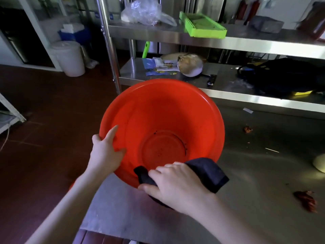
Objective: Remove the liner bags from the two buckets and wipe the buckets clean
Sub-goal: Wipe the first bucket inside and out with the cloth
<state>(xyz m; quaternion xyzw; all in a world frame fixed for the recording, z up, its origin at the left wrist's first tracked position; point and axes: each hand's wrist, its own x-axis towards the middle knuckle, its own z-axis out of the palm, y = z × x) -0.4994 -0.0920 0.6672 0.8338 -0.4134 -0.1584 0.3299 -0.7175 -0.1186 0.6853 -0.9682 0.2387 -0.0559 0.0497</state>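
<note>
- Table [255, 173]: bare steel, filling the view from 3 to 6 o'clock, wet-looking in patches.
- Rack [246, 44]: steel shelves behind the table, running from 12 to 3 o'clock.
- Bucket [167, 111]: red, at the centre, on the table's left end, tilted with its mouth toward the camera. No liner in it (dark specks dot the bottom).
- Black bag [284, 76]: on the lower shelf at 2 o'clock.
- Pail [70, 58]: white, lidded, on the floor at 10 o'clock.
- Tray [204, 26]: green, on the upper shelf at 1 o'clock, with a crumpled plastic bag [142, 11] to its left.
- Cloth [209, 171]: dark, draped over the bucket's rim at 5 o'clock of the bucket, partly inside and partly outside.
- Right hand [177, 182]: on the cloth at the near rim, fingers and thumb curled round it, holding it against the bucket.
- Left hand [105, 150]: grips the rim at 8 o'clock of the bucket, thumb inside, fingers round the outside.
- Scrap [306, 199]: reddish, on the table at 4 o'clock, well apart from the bucket.
</note>
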